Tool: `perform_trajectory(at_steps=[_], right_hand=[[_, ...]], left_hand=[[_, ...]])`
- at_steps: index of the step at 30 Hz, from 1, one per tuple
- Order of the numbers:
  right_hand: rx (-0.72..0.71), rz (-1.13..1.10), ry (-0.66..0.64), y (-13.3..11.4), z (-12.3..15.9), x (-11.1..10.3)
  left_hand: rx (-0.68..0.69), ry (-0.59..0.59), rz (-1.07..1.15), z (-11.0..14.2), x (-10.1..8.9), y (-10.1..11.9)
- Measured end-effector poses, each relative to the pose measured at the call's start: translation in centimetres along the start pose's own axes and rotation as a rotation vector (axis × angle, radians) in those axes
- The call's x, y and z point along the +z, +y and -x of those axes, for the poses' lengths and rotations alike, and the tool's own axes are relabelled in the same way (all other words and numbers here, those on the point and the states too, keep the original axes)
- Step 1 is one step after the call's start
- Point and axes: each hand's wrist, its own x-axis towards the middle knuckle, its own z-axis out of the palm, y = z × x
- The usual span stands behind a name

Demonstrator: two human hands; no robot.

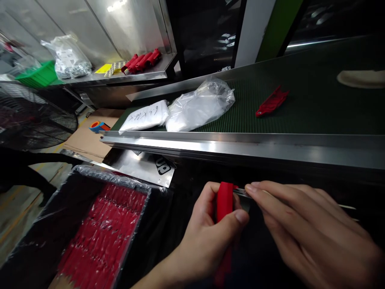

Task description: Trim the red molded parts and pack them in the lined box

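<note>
My left hand (212, 228) is closed around a red plastic part (225, 198), its thumb lying along the near side. From the right, my right hand (303, 224) pinches a thin metal blade (241, 192), whose tip meets the upper edge of the red part. The blade's handle is mostly hidden by my fingers, so its exact kind does not show. Beyond my hands, another red plastic part (272, 102) lies on the green conveyor belt (303, 118).
Bagged red parts fill a lined box (144, 188) at lower left. White plastic bags (198, 106) rest on the belt behind its metal rail (240, 143). A steel bench (147, 75) holds several red parts (141, 61) and a green basket (39, 76). A fan (36, 116) stands left.
</note>
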Motion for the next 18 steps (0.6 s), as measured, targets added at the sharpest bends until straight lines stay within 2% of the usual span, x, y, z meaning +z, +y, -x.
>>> perform_trajectory(at_steps=[4, 7, 12, 18], right_hand=[[0.074, 0.081, 0.086, 0.6, 0.1, 0.3], [0.149, -0.008, 0.145, 0.8, 0.1, 0.2], [0.15, -0.168, 0.137, -0.6, 0.2, 0.0], [0.126, -0.208, 0.118, -1.2, 0.3, 0.4]], left_hand=[[-0.052, -0.097, 0.107, 0.3, 0.1, 0.1], [-0.088, -0.145, 0.192, 0.4, 0.2, -0.1], [-0.068, -0.156, 0.258, -0.1, -0.1, -1.0], [-0.083, -0.303, 0.399, -0.8, -0.1, -1.7]])
